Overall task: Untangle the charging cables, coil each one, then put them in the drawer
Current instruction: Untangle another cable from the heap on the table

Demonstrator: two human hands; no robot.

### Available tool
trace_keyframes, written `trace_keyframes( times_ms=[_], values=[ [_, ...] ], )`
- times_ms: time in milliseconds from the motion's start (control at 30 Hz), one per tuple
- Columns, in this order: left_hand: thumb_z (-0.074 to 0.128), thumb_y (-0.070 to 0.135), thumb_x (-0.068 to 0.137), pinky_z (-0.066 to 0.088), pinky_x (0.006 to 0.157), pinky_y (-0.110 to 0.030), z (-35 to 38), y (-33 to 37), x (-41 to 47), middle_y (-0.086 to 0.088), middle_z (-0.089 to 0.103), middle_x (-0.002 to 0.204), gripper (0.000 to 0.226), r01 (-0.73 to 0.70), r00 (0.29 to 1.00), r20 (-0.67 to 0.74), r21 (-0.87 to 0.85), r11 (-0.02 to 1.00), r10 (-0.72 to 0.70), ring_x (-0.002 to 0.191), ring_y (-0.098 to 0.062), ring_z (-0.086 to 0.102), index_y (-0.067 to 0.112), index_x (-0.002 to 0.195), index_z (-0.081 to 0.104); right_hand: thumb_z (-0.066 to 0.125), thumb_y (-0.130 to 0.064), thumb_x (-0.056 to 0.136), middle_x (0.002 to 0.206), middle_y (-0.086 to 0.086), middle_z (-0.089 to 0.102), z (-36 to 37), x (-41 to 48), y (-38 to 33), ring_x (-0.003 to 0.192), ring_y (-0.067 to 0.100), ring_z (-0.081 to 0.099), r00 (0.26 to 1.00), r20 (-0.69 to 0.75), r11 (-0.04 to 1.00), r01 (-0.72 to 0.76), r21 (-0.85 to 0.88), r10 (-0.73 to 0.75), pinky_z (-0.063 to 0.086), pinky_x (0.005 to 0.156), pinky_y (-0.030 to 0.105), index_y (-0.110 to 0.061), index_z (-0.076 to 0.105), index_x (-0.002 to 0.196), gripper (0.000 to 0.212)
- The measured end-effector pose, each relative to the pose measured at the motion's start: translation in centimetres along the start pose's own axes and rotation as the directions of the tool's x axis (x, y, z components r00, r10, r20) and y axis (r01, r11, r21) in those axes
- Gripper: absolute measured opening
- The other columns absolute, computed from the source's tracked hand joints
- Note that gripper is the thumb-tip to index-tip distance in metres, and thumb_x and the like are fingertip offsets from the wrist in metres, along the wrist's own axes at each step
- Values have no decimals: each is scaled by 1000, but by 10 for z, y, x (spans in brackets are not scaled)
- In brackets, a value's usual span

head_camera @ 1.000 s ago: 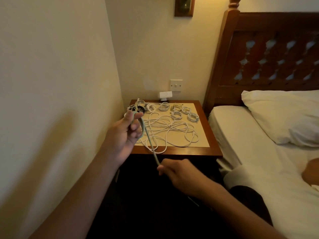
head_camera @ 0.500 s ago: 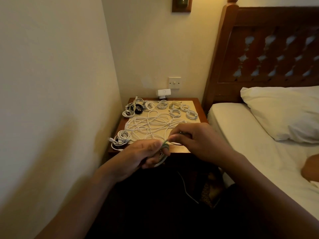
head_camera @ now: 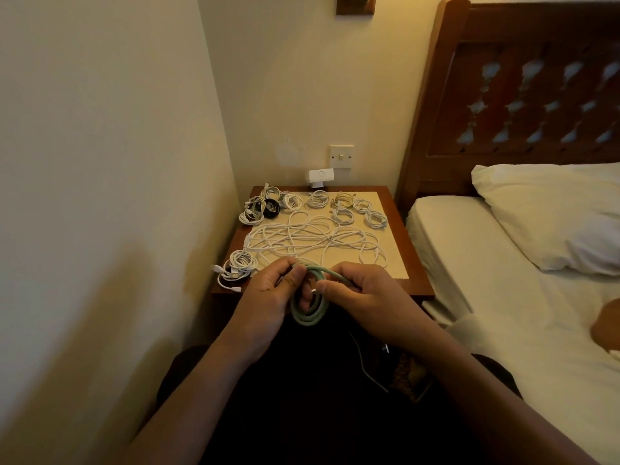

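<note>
A pale green cable (head_camera: 310, 313) hangs in a coil of a few loops in front of the bedside table (head_camera: 412, 263). My left hand (head_camera: 268, 297) grips the coil's left side. My right hand (head_camera: 365, 293) pinches the cable's top strand beside it. On the tabletop lies a loose tangle of white cables (head_camera: 315, 239). Behind it stand several small white coils (head_camera: 342, 208) and one black coil (head_camera: 271, 208). Another white coil (head_camera: 238, 266) sits at the front left corner. No drawer shows; my arms hide the table's front.
A wall (head_camera: 100, 196) runs close along the left. The bed (head_camera: 503, 297) with a white pillow (head_camera: 550, 213) lies at the right, its wooden headboard (head_camera: 520, 88) behind. A white adapter (head_camera: 321, 177) sits under the wall switch (head_camera: 341, 156). A thin cable (head_camera: 365, 367) trails on the dark floor.
The green cable was stretched between my raised left hand and low right hand. Both hands have come together in front of the table, and the cable now hangs in loops.
</note>
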State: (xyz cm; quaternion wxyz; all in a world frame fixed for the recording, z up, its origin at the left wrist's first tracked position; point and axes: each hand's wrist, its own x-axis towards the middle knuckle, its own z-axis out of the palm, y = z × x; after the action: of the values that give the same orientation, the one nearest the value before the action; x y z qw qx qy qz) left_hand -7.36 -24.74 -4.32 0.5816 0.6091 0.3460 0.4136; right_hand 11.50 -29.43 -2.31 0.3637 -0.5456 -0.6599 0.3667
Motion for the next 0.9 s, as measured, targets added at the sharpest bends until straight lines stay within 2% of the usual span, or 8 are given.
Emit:
trace_keyframes(
  times_ms=[100, 233, 367, 533, 600, 667, 767, 900],
  values=[
    [48, 21, 108, 41, 61, -31, 5, 5, -3, -5, 56, 72, 22, -29, 997, -65, 87, 996, 35, 62, -16, 46, 9, 99, 64, 65, -41, 99, 83, 8, 71, 0, 0, -1, 66, 9, 61, 1000, -9, 999, 3, 45, -2, 45, 61, 27, -22, 71, 97, 19],
    [49, 16, 106, 35, 51, -23, 5, 11, -2, -4, 50, 67, 19, 14, 994, -105, -87, 996, -23, 52, -10, 37, 4, 102, 63, 58, -41, 102, 91, 6, 69, -7, -2, 6, 80, 22, 62, 999, -30, 999, 39, 16, -38, 47, 67, 28, -30, 67, 109, 16],
    [45, 12, 107, 33, 46, -17, -1, 18, -1, -3, 50, 66, 21, 24, 988, -140, -250, 968, -60, 46, -7, 34, 3, 98, 60, 49, -31, 107, 89, -8, 63, -21, -6, 31, 83, 6, 56, 998, -51, 984, 26, -176, -36, 44, 71, 25, -30, 70, 108, 22],
    [46, 11, 107, 38, 48, -17, 9, 19, -6, -6, 55, 70, 19, 90, 991, -70, -304, 948, -117, 49, -9, 38, 2, 99, 61, 55, -30, 105, 110, -8, 51, -21, -2, 46, 103, 9, 46, 999, -53, 870, -22, -492, -5, 36, 80, 16, -32, 70, 125, 26],
    [46, 11, 107, 40, 48, -18, 17, 17, -6, -5, 56, 71, 20, 101, 991, -52, -321, 942, -124, 51, -10, 42, 3, 99, 62, 62, -26, 102, 103, -6, 59, -17, -1, 41, 95, 7, 53, 986, -164, 944, -64, -323, 10, 42, 77, 17, -30, 73, 122, 24],
    [46, 11, 106, 42, 48, -18, 22, 16, -4, -5, 54, 71, 20, 95, 990, -69, -324, 941, -124, 55, -11, 45, 5, 97, 63, 68, -19, 98, 91, 1, 72, -11, -1, 35, 86, 10, 67, 959, -267, 995, -78, 57, 90, 55, 75, 21, -25, 76, 114, 20],
    [49, 15, 106, 46, 52, -20, 26, 12, -1, -3, 53, 68, 20, 113, 986, -88, -292, 950, -144, 58, -11, 48, 7, 100, 67, 69, -7, 95, 97, 13, 78, 3, -3, 26, 93, 25, 77, 951, -241, 833, -29, 552, 193, 63, 82, 31, -7, 73, 113, 19],
    [56, 19, 103, 50, 67, -28, 29, 2, -1, 0, 68, 82, 19, 110, 985, -115, -149, 983, -128, 72, -8, 58, 10, 104, 72, 69, -15, 89, 105, 21, 76, 21, -3, 25, 93, 28, 75, 961, -164, 647, -22, 762, 225, 63, 81, 34, 0, 70, 113, 28]
  ],
)
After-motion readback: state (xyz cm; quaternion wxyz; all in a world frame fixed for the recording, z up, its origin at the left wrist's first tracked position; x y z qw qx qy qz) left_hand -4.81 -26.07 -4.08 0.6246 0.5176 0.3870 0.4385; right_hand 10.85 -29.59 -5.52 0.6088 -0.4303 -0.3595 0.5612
